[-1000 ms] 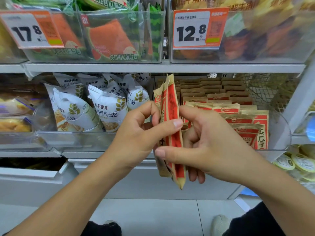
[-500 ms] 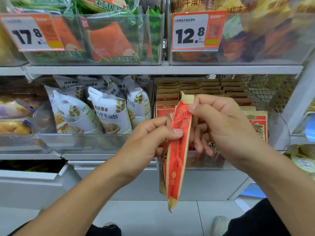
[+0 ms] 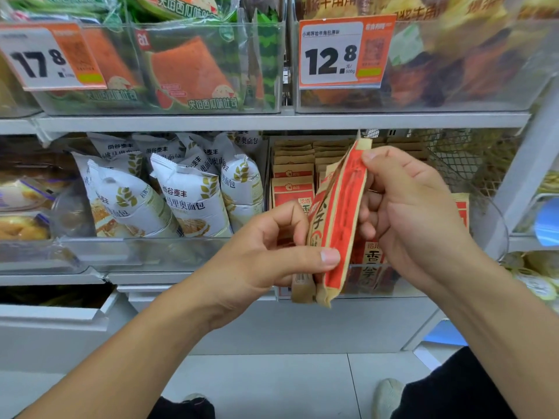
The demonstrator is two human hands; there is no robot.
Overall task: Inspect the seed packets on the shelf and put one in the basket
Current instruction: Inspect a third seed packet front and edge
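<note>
A red-and-tan seed packet (image 3: 338, 225) is held upright, edge-on to the head camera, in front of the clear bin (image 3: 496, 225) of like packets at the right end of the middle shelf (image 3: 272, 120); its lower part is pinched by the left hand (image 3: 266, 258) between thumb and forefinger, while its top edge is gripped by the curled fingers of the right hand (image 3: 414, 213); a second packet seems held behind, though this cannot be confirmed; for a proper inspection the face should be turned toward the eyes and the seams checked; no basket is in view.
</note>
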